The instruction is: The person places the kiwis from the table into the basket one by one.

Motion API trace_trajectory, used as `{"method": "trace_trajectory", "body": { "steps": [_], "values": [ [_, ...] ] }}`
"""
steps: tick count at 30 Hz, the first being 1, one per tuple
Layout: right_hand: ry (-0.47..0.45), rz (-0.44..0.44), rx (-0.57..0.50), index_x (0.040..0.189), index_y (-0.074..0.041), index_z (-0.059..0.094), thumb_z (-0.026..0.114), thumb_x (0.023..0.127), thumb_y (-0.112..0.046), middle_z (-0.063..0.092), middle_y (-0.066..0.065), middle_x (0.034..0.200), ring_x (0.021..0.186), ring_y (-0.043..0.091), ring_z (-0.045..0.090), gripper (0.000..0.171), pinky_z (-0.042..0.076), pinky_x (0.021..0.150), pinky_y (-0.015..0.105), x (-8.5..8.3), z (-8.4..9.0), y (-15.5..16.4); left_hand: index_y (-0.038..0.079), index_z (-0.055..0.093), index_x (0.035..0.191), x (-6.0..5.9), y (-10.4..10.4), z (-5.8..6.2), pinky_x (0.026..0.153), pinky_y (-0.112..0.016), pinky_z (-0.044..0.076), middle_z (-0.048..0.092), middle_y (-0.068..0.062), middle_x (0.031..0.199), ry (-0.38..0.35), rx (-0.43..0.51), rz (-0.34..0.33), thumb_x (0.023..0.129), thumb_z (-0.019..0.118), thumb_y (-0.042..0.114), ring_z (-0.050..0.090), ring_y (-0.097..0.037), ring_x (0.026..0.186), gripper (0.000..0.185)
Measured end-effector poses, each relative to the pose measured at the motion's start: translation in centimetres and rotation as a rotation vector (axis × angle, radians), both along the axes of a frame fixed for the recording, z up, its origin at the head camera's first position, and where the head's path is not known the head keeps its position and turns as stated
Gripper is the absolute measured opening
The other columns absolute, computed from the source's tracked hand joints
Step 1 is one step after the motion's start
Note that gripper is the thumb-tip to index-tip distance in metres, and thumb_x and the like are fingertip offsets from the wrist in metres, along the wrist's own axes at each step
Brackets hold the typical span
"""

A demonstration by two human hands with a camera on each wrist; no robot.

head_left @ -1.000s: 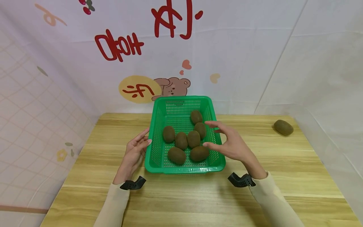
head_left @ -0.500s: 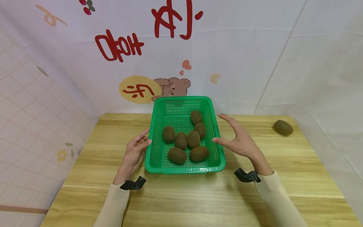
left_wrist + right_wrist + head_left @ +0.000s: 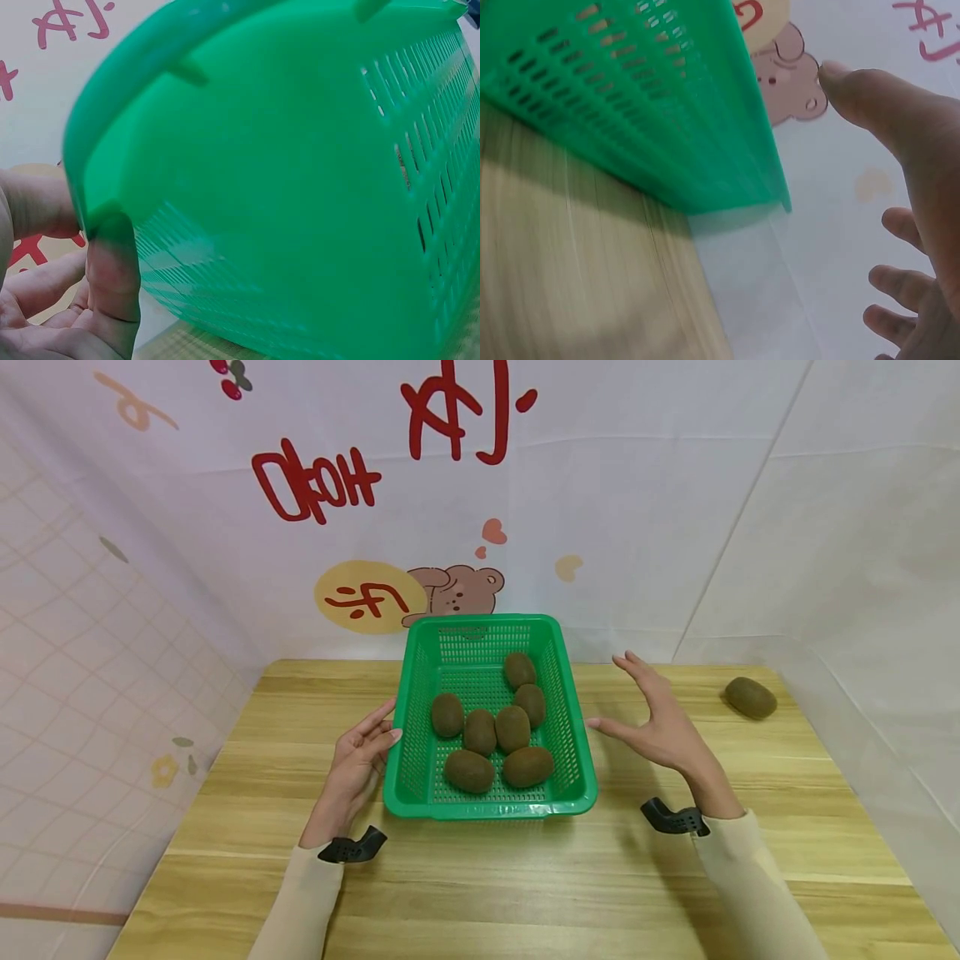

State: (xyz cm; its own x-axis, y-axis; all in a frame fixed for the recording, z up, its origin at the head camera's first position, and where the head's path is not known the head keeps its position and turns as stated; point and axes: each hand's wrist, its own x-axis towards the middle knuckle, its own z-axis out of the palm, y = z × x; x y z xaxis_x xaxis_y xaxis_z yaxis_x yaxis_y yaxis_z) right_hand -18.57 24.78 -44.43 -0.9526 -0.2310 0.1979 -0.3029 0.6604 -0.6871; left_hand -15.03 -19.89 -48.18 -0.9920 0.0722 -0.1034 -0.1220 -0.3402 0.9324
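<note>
A green plastic basket (image 3: 491, 811) with slotted walls stands mid-table in the head view, several brown kiwis (image 3: 513, 730) lying on its floor. At its left side, my left hand (image 3: 357, 764) pinches the rim between thumb and fingers; the left wrist view shows the thumb (image 3: 112, 274) against the rim. To the right of the basket, my right hand (image 3: 663, 731) hovers with fingers spread and nothing in it. Its thumb tip is close to the right rim in the head view. A single kiwi (image 3: 750, 697) lies on the table farther right.
The wooden table (image 3: 480, 893) ends at a white printed cloth (image 3: 637, 527) behind it, and cloth also rises along both sides. Each wrist carries a black camera mount (image 3: 675, 818).
From above the basket's right part, my right hand has moved out past the rim to the right, its fingers spreading wider. The left hand has stayed at the rim.
</note>
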Motion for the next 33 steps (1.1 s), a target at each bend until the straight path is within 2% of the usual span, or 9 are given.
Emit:
{"method": "trace_trajectory", "body": {
  "steps": [4, 8, 16, 25, 33],
  "values": [
    [0.011, -0.022, 0.017, 0.163, -0.022, 0.031, 0.085, 0.084, -0.039, 0.016, 0.006, 0.172, 0.157, 0.044, 0.015, 0.096, 0.021, 0.115, 0.077, -0.3, -0.2, 1.1, 0.005, 0.04, 0.157, 0.0, 0.0, 0.0, 0.083, -0.018, 0.059, 0.062, 0.004, 0.104, -0.001, -0.001, 0.001, 0.098, 0.062, -0.003, 0.066, -0.004, 0.092, 0.064],
    [0.007, -0.052, 0.04, 0.163, -0.023, 0.031, 0.084, 0.084, -0.041, 0.016, 0.009, 0.172, 0.156, 0.047, 0.014, 0.096, 0.017, 0.116, 0.078, -0.5, -0.6, 2.1, 0.003, 0.038, 0.158, 0.0, 0.0, -0.1, 0.083, -0.017, 0.059, 0.062, 0.004, 0.104, 0.0, 0.0, 0.006, 0.099, 0.062, -0.003, 0.065, -0.003, 0.093, 0.064],
    [0.005, -0.087, 0.084, 0.164, -0.021, 0.028, 0.082, 0.085, -0.043, 0.014, 0.015, 0.172, 0.156, 0.048, 0.013, 0.098, -0.005, 0.119, 0.077, -0.7, -1.0, 3.9, 0.001, 0.037, 0.158, 0.0, 0.0, -0.1, 0.084, -0.017, 0.059, 0.063, 0.004, 0.104, 0.01, 0.001, 0.005, 0.098, 0.063, -0.002, 0.066, -0.004, 0.093, 0.065],
    [0.036, -0.124, 0.111, 0.165, -0.018, 0.026, 0.081, 0.086, -0.044, 0.014, 0.018, 0.172, 0.156, 0.05, 0.015, 0.1, -0.007, 0.114, 0.082, -1.4, -1.0, 5.7, 0.004, 0.04, 0.157, 0.0, 0.0, -0.2, 0.081, -0.016, 0.059, 0.062, 0.003, 0.105, 0.008, 0.006, 0.001, 0.098, 0.064, -0.001, 0.066, -0.003, 0.091, 0.064],
    [-0.005, -0.171, 0.135, 0.165, -0.016, 0.022, 0.079, 0.087, -0.048, 0.009, 0.017, 0.172, 0.156, 0.05, 0.011, 0.103, -0.013, 0.115, 0.08, -2.0, -1.1, 7.7, 0.004, 0.041, 0.157, 0.0, 0.0, -0.2, 0.08, -0.017, 0.06, 0.062, 0.002, 0.106, 0.015, 0.0, -0.002, 0.098, 0.063, -0.002, 0.067, -0.004, 0.09, 0.063]
  ]
}}
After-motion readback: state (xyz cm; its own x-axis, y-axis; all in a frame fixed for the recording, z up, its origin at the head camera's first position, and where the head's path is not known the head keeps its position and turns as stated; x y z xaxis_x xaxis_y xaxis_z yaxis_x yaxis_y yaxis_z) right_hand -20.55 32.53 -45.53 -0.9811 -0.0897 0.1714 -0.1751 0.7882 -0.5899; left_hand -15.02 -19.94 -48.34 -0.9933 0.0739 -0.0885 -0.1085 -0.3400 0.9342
